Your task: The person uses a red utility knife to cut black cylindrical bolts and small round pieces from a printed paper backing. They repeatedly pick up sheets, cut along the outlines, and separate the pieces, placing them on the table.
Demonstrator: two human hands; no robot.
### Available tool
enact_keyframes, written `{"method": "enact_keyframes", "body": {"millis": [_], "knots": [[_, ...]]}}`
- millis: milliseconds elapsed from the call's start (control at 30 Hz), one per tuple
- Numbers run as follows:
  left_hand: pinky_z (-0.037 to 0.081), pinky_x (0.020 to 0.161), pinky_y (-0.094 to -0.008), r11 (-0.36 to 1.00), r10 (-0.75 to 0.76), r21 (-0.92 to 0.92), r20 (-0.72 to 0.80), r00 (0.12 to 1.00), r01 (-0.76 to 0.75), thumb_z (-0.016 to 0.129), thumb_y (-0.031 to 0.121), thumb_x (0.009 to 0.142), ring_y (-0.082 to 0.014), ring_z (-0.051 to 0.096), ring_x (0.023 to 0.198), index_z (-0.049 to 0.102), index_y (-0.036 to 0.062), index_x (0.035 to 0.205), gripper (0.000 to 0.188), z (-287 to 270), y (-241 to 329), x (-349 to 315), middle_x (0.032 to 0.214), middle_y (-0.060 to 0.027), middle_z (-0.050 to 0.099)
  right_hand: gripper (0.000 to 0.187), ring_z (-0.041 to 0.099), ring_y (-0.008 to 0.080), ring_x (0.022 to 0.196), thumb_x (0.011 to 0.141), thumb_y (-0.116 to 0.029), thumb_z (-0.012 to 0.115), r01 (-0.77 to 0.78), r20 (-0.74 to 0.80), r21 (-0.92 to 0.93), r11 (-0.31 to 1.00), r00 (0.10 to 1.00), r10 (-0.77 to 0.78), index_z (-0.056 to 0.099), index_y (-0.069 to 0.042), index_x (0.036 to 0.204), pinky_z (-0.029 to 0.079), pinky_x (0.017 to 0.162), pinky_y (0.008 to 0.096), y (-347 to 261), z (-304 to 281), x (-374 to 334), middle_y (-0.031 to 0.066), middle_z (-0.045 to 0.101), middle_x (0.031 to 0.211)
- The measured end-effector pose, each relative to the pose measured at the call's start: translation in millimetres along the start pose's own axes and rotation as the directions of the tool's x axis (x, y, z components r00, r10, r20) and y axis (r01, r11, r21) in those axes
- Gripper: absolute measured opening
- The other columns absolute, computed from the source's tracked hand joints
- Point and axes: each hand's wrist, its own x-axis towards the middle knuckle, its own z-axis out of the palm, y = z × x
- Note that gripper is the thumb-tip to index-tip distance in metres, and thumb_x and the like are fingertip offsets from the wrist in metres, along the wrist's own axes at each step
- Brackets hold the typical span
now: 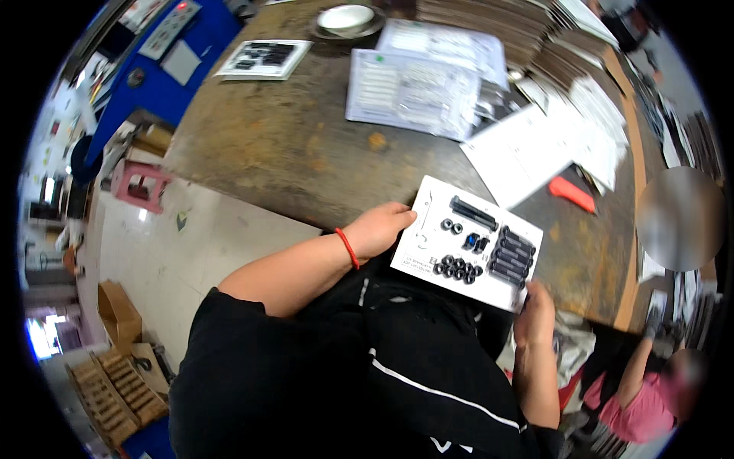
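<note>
In front of my body I hold a white card that carries black hardware, tilted over the table's near edge. Several short black bolts line its right side, with longer black bolts along the top. Rows of black nuts sit near its lower edge, and small dark pieces lie in the middle. At the card's left edge, the fingers of my left hand grip it. My right hand pinches the lower right corner; some of its fingers are hidden under the card.
A similar card lies at the table's far left. Clear plastic packs rest farther back beside a white bowl. White sheets, a red-handled tool and stacked cardboard occupy the right. A person in pink is at lower right.
</note>
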Motion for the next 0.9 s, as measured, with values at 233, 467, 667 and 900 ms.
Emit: {"method": "enact_keyframes", "body": {"millis": [233, 467, 667, 900], "knots": [[0.049, 0.085, -0.0326, 0.992, 0.117, -0.04, -0.077, 0.99, -0.12, 0.046, 0.025, 0.1, -0.0199, 0.065, 0.094, 0.064, -0.0096, 0.11, 0.04, -101.6, -8.9, -7.5, 0.106, -0.0157, 0.07, 0.064, 0.053, 0.0269, 0.121, 0.073, -0.012, 0.048, -0.085, 0.186, 0.017, 0.996, 0.979, 0.081, 0.048, 0.009, 0.134, 0.033, 0.109, 0.0359, 19.0, 109.0, -9.5, 0.0171, 0.058, 0.13], [0.052, 0.08, -0.0311, 0.972, 0.085, -0.188, -0.275, 0.958, -0.141, 0.046, 0.022, 0.1, -0.0168, 0.065, 0.087, 0.064, -0.0068, 0.111, 0.035, -227.0, -18.6, -8.5, 0.101, -0.0121, 0.07, 0.077, 0.048, 0.0281, 0.128, 0.071, -0.016, 0.049, -0.188, 0.467, 0.028, 0.982, 0.871, 0.153, 0.038, 0.006, 0.144, 0.032, 0.111, 0.0389, 38.5, 220.2, 16.7, 0.0162, 0.051, 0.139], [0.055, 0.073, -0.0333, 0.946, -0.02, -0.306, -0.389, 0.921, -0.109, 0.052, 0.021, 0.098, -0.02, 0.069, 0.079, 0.067, -0.0067, 0.108, 0.032, -338.1, -5.7, -16.7, 0.095, -0.0143, 0.072, 0.08, 0.038, 0.0241, 0.134, 0.072, -0.023, 0.05, -0.289, 0.578, -0.044, 0.956, 0.774, 0.261, 0.037, -0.003, 0.148, 0.019, 0.112, 0.04, 63.1, 316.4, 43.3, 0.0096, 0.045, 0.146], [0.055, 0.072, -0.0359, 0.92, -0.104, -0.375, -0.513, 0.852, -0.114, 0.06, 0.024, 0.094, -0.0216, 0.069, 0.077, 0.069, -0.0051, 0.104, 0.032, -483.0, -0.2, -15.6, 0.094, -0.0144, 0.072, 0.089, 0.036, 0.0189, 0.132, 0.069, -0.03, 0.052, -0.342, 0.748, -0.089, 0.935, 0.597, 0.29, 0.032, -0.006, 0.152, 0.023, 0.11, 0.0349, 90.6, 439.3, 66.8, 0.0035, 0.039, 0.148]]}}
